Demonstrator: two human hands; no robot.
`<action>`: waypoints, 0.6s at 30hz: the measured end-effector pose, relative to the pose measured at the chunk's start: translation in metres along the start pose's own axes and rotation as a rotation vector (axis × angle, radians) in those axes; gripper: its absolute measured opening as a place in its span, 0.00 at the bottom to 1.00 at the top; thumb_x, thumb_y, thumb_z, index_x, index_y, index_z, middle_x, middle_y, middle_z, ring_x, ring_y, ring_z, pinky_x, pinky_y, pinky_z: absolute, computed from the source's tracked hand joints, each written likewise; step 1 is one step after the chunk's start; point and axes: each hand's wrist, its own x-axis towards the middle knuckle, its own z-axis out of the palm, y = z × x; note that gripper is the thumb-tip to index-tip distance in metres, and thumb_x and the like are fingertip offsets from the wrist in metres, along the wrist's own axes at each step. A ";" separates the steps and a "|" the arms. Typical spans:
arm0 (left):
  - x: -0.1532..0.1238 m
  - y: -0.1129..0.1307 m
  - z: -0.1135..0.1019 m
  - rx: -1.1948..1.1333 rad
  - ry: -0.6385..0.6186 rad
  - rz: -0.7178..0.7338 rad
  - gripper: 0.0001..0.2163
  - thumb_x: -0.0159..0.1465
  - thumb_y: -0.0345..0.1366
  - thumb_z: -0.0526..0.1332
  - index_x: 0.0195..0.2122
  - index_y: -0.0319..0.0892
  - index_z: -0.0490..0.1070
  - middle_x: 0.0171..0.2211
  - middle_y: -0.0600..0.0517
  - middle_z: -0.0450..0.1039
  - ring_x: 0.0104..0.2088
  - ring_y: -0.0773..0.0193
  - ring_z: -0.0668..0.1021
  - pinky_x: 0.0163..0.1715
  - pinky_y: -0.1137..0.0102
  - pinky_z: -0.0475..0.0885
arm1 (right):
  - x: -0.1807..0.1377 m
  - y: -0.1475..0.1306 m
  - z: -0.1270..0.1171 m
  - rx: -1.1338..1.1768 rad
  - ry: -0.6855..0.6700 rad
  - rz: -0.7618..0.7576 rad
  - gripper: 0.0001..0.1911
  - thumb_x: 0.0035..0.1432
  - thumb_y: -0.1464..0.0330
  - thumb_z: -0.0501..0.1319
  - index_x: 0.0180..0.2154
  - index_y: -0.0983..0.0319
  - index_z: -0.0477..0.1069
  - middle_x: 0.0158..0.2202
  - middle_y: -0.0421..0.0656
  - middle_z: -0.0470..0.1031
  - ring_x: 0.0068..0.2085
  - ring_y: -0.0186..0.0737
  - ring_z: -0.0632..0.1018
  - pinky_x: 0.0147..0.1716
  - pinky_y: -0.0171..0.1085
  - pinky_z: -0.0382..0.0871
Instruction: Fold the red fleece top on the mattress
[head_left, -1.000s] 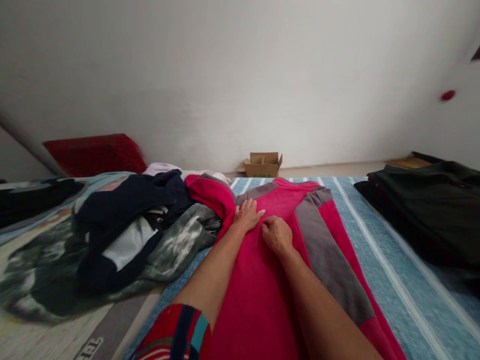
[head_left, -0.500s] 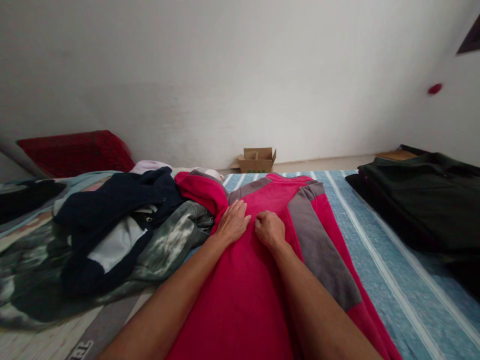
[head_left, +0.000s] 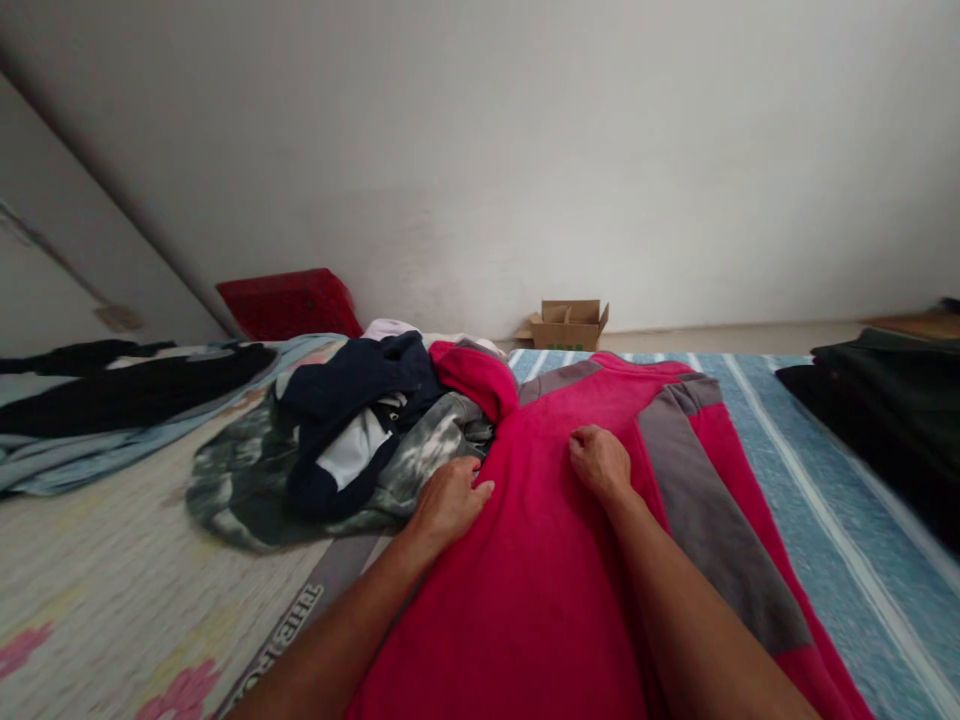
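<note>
A pink fleece top [head_left: 517,570] with grey shoulder and sleeve panels lies spread out before me, collar at the far end. Its right sleeve [head_left: 705,500] is folded down along the body, while the left sleeve [head_left: 480,375] reaches over a pile of clothes. At the top's left edge rests my left hand [head_left: 450,497], open, thumb apart from the fingers. My right hand [head_left: 600,460] sits on the upper middle of the top with its fingers curled closed; whether fabric is pinched in them is hidden.
Left of the top lie a navy garment [head_left: 352,385] and a camouflage-like garment [head_left: 251,480]. Black clothes [head_left: 150,385] lie farther left. Dark folded clothes [head_left: 892,400] are stacked at right on the blue striped sheet [head_left: 795,450]. A cardboard box [head_left: 570,325] and red item [head_left: 289,305] stand near the wall.
The view has swung left, so things appear shifted right. My left hand has moved from the upper chest down to the top's left edge. My right hand stays on the fabric, still curled.
</note>
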 end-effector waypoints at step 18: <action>-0.025 -0.015 -0.021 -0.771 -0.454 -0.186 0.12 0.43 0.42 0.62 0.21 0.42 0.60 0.15 0.60 0.58 0.16 0.71 0.61 0.17 0.75 0.51 | -0.004 0.003 0.001 -0.090 -0.005 -0.163 0.13 0.54 0.68 0.53 0.37 0.59 0.75 0.39 0.46 0.74 0.41 0.43 0.73 0.34 0.36 0.63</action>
